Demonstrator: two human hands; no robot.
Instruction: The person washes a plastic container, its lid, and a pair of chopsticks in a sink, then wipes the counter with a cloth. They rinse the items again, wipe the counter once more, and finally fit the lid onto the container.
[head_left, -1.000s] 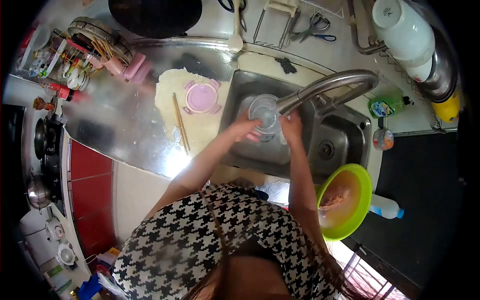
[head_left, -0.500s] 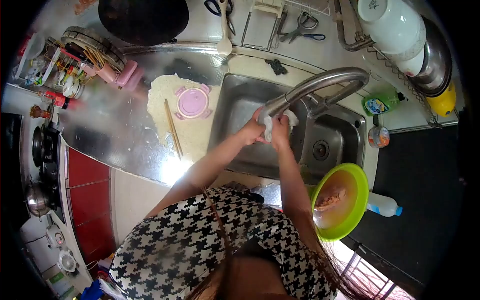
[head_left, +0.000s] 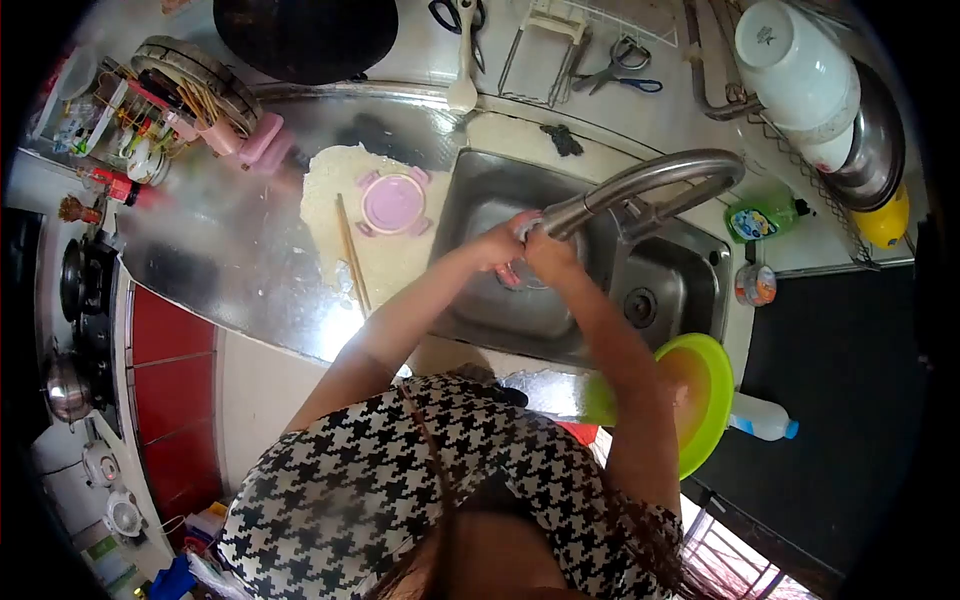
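Observation:
My left hand [head_left: 499, 246] and my right hand [head_left: 550, 255] meet under the spout of the curved faucet [head_left: 640, 175], over the larger left basin of the steel sink [head_left: 465, 190]. Both hands have curled fingers, partly hidden by the spout and by each other. Pinkish red shapes show below the left hand, and a clear or wet patch lies beside them; I cannot make out what is held. Left of the sink, a round purple lid [head_left: 393, 204] with side tabs rests on a pale cloth [head_left: 330, 180], beside a pair of chopsticks [head_left: 352, 255].
A green bowl [head_left: 718, 405] with reddish contents stands near my right arm, next to a white bottle [head_left: 762, 416]. Green dish soap [head_left: 755, 222] and a small jar [head_left: 756, 277] sit right of the sink. Scissors [head_left: 615, 70] and a dark wok [head_left: 305, 35] lie behind.
The white cloth that was between my hands is out of sight now. My right hand has drawn up against the left, and my right forearm now covers part of the green bowl.

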